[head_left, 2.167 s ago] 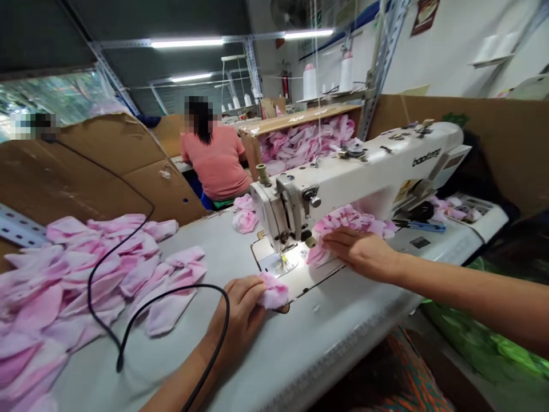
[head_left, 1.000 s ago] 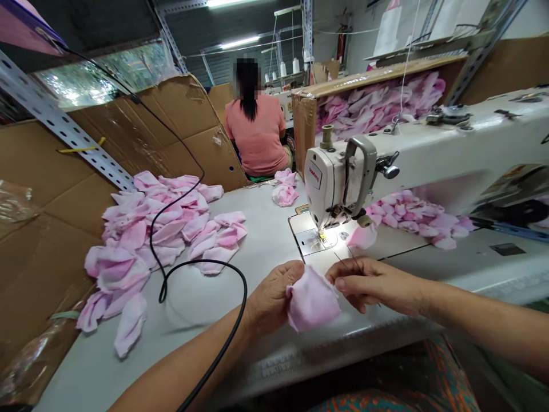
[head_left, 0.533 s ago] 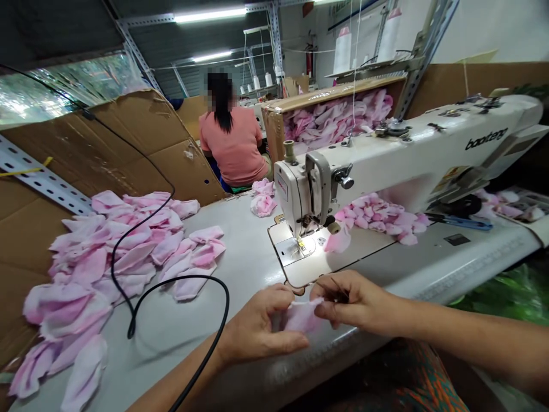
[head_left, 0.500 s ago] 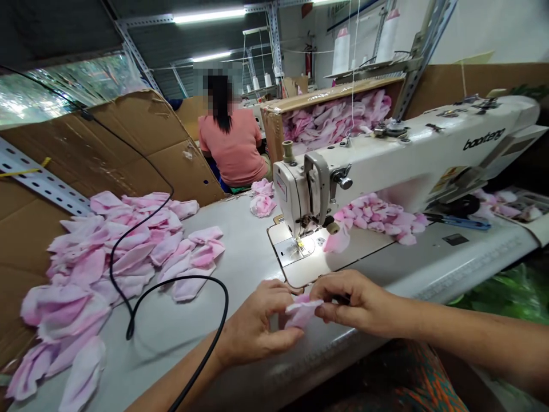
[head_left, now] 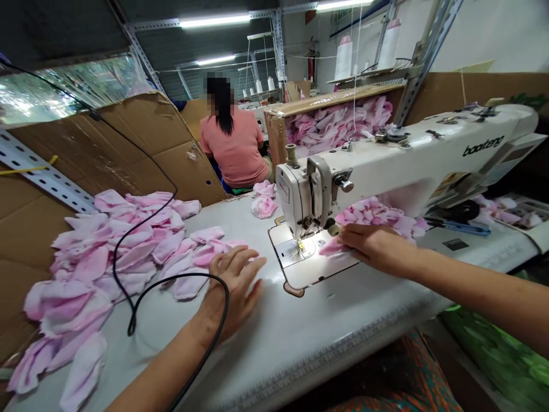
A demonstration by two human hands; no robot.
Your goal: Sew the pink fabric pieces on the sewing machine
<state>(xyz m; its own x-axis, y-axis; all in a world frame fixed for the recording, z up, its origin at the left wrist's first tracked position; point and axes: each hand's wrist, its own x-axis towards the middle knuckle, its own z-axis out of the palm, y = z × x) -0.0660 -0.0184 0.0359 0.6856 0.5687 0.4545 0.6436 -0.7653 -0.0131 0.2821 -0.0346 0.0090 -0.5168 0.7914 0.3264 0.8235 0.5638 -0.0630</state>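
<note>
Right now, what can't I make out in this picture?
All in the head view:
Pink bundle under the machine arm: partly hidden by the right hand, whose grip is unclear.
Pink cloth by the left hand: partly covered; contact unclear.
Needle: too small, amid glare.
Co-worker's hands: hidden by their body.

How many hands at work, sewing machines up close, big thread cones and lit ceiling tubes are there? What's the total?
Left hand and right hand: 2
Near sewing machine: 1
Big thread cones: 2
Lit ceiling tubes: 3
Total: 8
</note>
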